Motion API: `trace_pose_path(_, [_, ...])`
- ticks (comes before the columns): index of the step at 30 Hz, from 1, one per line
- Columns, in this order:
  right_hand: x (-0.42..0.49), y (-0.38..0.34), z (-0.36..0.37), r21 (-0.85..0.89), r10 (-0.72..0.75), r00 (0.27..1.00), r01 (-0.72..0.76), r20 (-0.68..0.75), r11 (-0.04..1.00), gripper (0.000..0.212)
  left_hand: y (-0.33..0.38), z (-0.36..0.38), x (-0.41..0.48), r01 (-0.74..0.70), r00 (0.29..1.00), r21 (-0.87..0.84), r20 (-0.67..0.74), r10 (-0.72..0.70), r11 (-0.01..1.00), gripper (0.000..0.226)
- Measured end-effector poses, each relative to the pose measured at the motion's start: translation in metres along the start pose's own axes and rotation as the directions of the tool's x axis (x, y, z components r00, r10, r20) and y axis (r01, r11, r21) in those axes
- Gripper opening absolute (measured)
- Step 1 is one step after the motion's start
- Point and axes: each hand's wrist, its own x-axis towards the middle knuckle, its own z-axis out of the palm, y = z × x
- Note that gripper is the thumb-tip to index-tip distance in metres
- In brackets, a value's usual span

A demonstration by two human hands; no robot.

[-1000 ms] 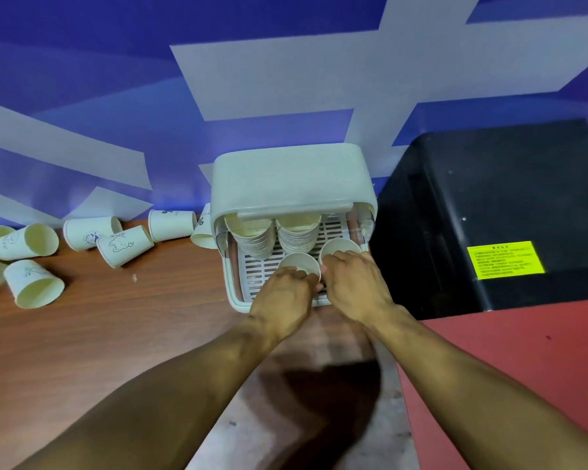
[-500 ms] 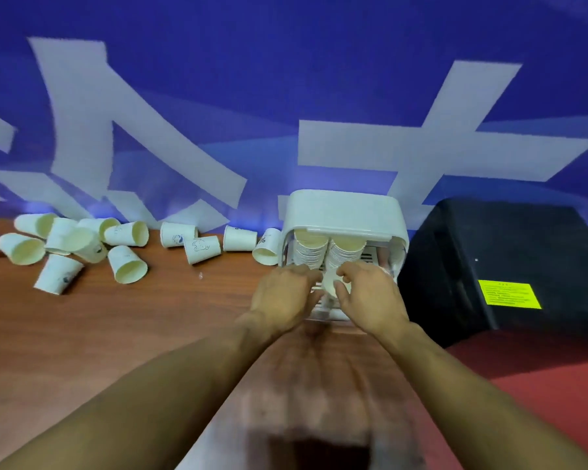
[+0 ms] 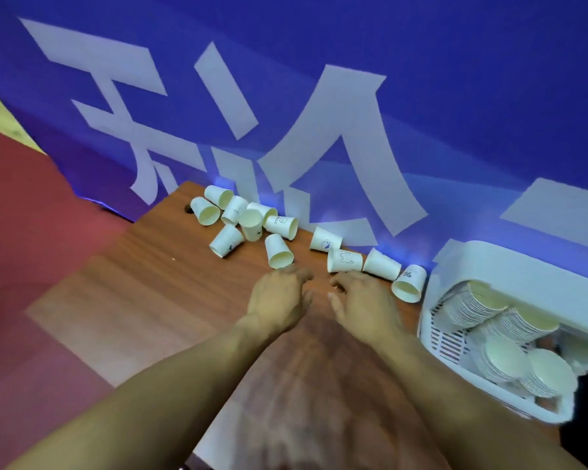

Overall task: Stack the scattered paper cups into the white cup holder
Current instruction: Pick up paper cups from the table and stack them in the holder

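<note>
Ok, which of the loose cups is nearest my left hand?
The plain cup just beyond your left hand, lying alone, mouth toward you; the rest lie farther off.

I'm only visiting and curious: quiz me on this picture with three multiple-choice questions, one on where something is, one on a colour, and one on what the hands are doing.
1. Where does the white cup holder stand, as the camera sees it?
A. Right of the loose cups
B. Left of them
C. On the floor

2. What colour is the wall behind the table?
A. Green
B. Blue with white shapes
C. Black

3. What do the left hand and right hand hold?
A. A cup each
B. One stack together
C. Nothing

Answers:
1 A: the holder sits at the table's right end, and the cups lie on their sides to its left.
2 B: large white strokes cross a blue backdrop.
3 C: both hands hover over the wood with loosely bent fingers and nothing in them.
</note>
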Motion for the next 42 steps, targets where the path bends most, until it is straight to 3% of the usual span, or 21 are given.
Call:
trace_pose_path(7, [0.094,-0.059,0.072,0.131,0.126,0.979,-0.147,0.161,0.98,0.028,-0.133,0.001,0.043,0.203,0.979,-0.097,0.028,-0.201,0.974,0.03])
trace_pose_path(12, [0.159,-0.089,0.123,0.246,0.3,0.908,-0.374,0.292,0.894,0.031,-0.209,0.013,0.093,0.217,0.975,-0.121,0.086,-0.207,0.969,0.033])
trace_pose_path(16, [0.19,-0.098,0.151,0.271,0.434,0.848,-0.514,0.304,0.814,0.043,-0.255,0.025,0.133,0.238,0.97,-0.183,0.099,-0.223,0.954,0.029])
trace_pose_path(21, [0.21,-0.095,0.17,0.286,0.603,0.738,-0.674,0.302,0.681,0.049,-0.29,0.036,0.164,0.269,0.952,-0.148,0.191,-0.239,0.952,0.025])
trace_pose_path(28, [0.228,-0.09,0.183,0.314,0.677,0.633,-0.774,0.375,0.55,0.048,-0.31,0.048,0.187,0.215,0.903,-0.086,0.397,-0.164,0.973,0.039])
trace_pose_path(33, [0.225,-0.088,0.19,0.386,0.739,0.57,-0.812,0.359,0.439,0.043,-0.306,0.048,0.173,0.247,0.873,-0.042,0.444,-0.203,0.968,0.04])
trace_pose_path(36, [0.209,-0.09,0.186,0.365,0.782,0.578,-0.798,0.234,0.48,0.03,-0.298,0.043,0.155,0.203,0.865,0.04,0.461,-0.198,0.978,0.03])
trace_pose_path(42, [0.171,-0.089,0.163,0.357,0.726,0.683,-0.699,0.077,0.619,0.016,-0.262,0.016,0.126,0.022,0.928,0.252,0.356,-0.114,0.967,0.021])
